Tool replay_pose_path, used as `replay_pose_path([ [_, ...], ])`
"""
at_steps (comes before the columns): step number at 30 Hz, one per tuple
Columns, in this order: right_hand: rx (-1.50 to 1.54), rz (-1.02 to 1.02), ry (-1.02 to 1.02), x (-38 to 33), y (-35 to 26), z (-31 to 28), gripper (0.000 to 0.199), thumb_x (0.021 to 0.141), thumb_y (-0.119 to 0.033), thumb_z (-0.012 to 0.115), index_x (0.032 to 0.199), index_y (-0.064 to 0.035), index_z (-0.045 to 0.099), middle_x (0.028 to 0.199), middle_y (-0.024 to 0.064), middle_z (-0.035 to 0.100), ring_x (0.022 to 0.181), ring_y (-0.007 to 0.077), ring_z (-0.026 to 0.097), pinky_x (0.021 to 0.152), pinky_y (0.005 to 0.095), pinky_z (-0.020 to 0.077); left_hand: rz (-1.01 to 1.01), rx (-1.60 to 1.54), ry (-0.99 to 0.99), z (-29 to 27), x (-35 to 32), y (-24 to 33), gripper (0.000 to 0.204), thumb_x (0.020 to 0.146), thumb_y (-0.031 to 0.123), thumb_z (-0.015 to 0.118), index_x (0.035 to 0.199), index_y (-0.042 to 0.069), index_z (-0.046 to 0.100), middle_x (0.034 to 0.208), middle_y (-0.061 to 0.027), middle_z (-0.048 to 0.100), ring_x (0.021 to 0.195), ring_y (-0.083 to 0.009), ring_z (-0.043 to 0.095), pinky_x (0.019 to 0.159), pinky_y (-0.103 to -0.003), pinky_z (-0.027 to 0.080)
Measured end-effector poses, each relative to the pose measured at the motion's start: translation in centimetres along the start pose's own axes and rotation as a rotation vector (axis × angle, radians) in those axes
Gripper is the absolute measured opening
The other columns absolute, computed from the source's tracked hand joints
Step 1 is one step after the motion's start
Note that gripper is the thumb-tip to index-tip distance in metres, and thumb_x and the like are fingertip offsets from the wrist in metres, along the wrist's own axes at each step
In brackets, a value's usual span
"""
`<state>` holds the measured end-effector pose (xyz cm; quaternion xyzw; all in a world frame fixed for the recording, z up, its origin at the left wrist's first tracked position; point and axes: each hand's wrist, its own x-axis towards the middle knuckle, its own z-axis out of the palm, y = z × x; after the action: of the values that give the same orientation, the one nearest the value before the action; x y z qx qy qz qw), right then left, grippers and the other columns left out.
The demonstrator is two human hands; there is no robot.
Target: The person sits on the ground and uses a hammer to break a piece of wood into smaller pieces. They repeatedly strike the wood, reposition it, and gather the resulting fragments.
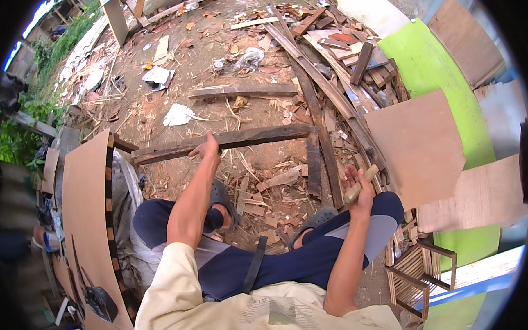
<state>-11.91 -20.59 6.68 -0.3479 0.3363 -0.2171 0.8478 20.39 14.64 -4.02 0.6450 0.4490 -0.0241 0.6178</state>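
Observation:
My left hand (207,149) grips a long dark weathered wooden plank (257,136) that lies across the dirt in front of my knees. My right hand (358,185) holds a short pale wooden handle (360,184), raised above my right knee; the tool's head is hidden. I sit with both legs in dark trousers, feet in grey sandals (221,198) on the ground among wood chips.
A heap of scrap boards (341,52) lies ahead right. Brown plywood sheets (417,145) and a green curved panel (441,71) stand at right. A brown board (87,194) leans at left. A small slatted wooden frame (419,273) sits by my right hip.

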Motion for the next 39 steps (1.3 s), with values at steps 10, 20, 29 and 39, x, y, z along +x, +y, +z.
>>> replay_pose_path([
  [10,-0.321,0.103,-0.013,0.7,1.9,2.3,0.029,0.099,-0.021,0.060,0.116,0.0019,0.055,0.113,0.0185,0.068,0.096,0.0234,0.069,0.081,0.0340,0.0598,0.501,0.780,-0.289,-3.3,10.5,-7.1,0.082,0.093,0.059,0.054,0.143,-0.005,0.041,0.126,-0.0325,0.060,0.120,-0.0421,0.059,0.092,-0.050,0.051],
  [20,-1.035,0.377,-0.003,3.2,7.2,1.2,0.025,0.091,-0.019,0.068,0.100,0.0041,0.064,0.086,0.0111,0.071,0.077,0.0178,0.067,0.067,0.0313,0.0520,0.844,1.320,-0.578,5.9,7.2,-5.3,0.070,0.090,0.051,0.060,0.138,0.001,0.049,0.114,-0.0298,0.066,0.105,-0.0438,0.065,0.089,-0.051,0.052],
  [29,-1.560,0.567,-0.243,4.4,10.8,1.1,0.045,0.084,-0.031,0.073,0.101,0.0093,0.064,0.087,0.0308,0.068,0.080,0.0433,0.070,0.075,0.0482,0.0523,0.727,1.307,-0.695,11.4,6.3,-9.3,0.067,0.089,0.052,0.062,0.134,0.003,0.055,0.117,-0.0244,0.067,0.110,-0.0393,0.065,0.094,-0.049,0.050],
  [39,-1.901,0.699,-0.014,4.7,8.7,-1.0,0.045,0.085,-0.032,0.069,0.106,0.0080,0.066,0.107,0.0301,0.068,0.105,0.0430,0.066,0.089,0.0493,0.0516,0.530,1.087,-0.859,19.9,-12.0,-26.2,0.095,0.080,0.059,0.072,0.137,-0.010,0.043,0.130,-0.0348,0.053,0.113,-0.0460,0.061,0.096,-0.049,0.051],
])
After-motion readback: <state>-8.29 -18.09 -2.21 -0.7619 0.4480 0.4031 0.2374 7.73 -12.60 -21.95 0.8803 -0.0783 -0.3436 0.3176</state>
